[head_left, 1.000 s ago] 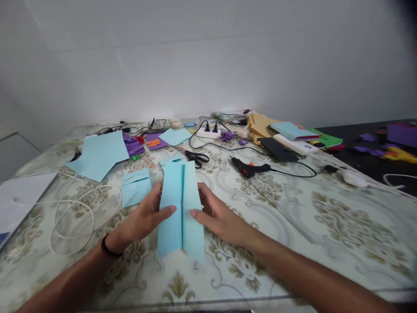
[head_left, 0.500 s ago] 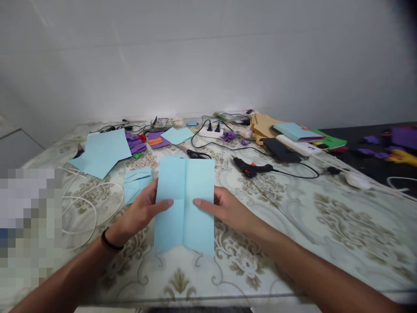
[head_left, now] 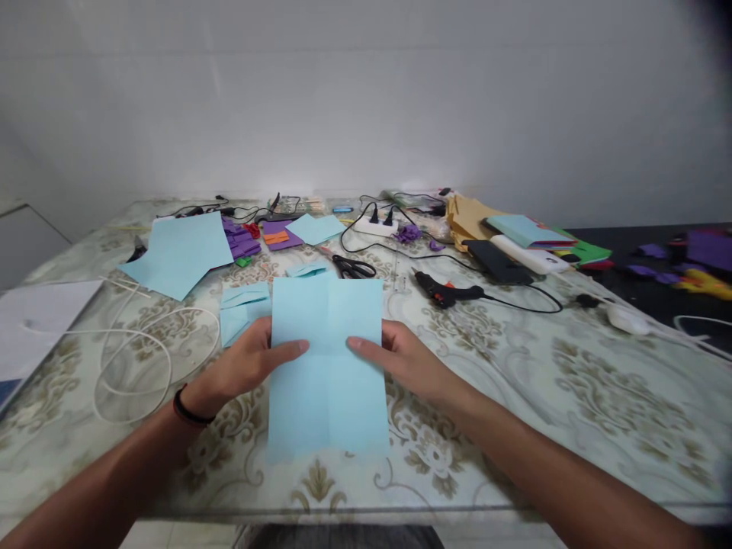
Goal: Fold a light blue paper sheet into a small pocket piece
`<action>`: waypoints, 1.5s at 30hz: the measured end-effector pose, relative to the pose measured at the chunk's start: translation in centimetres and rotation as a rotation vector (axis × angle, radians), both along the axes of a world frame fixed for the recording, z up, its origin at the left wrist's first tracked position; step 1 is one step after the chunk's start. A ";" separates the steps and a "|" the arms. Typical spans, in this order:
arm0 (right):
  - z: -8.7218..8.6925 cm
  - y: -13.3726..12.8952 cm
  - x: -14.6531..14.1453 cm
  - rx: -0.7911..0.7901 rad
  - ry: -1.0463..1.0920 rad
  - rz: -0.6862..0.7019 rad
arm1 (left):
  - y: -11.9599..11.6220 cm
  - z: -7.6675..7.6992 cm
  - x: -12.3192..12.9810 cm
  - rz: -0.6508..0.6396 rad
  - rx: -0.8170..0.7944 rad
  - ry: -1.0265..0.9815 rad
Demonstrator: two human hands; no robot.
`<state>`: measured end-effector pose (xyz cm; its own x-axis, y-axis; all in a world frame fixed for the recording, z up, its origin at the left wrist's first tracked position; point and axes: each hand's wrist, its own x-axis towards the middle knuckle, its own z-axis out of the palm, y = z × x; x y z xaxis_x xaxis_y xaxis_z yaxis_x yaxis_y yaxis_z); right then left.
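A light blue paper sheet with a vertical and a faint horizontal crease is held up over the front middle of the table. My left hand grips its left edge, thumb on the near face and fingers hidden behind. On the right edge my right hand pinches it the same way. Just left of the sheet lies a folded light blue paper piece, partly behind my left hand. Another folded blue piece shows beyond the sheet's top edge, beside black scissors.
Blue sheets and purple strips lie back left, a white cable on the left. A glue gun, a power strip, a black box-like item and stacked coloured paper stand right of centre.
The held sheet has flattened out from its bent shape and looks wider. Its centre fold is less sharp. More of the scissors and of the folded piece behind the sheet shows.
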<state>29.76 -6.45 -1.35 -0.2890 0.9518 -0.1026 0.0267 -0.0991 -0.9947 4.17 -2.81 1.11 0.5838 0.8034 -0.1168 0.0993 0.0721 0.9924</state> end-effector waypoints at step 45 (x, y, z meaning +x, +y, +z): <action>0.5 0.5 0.6 -0.023 0.290 0.105 | 0.9 -0.2 -0.8 -0.151 0.253 -0.068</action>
<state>30.37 -5.90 -0.81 -0.4064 0.9134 -0.0228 -0.2462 -0.1336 -0.9600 3.41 -1.89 0.93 0.6986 0.7055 0.1191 0.0231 -0.1886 0.9818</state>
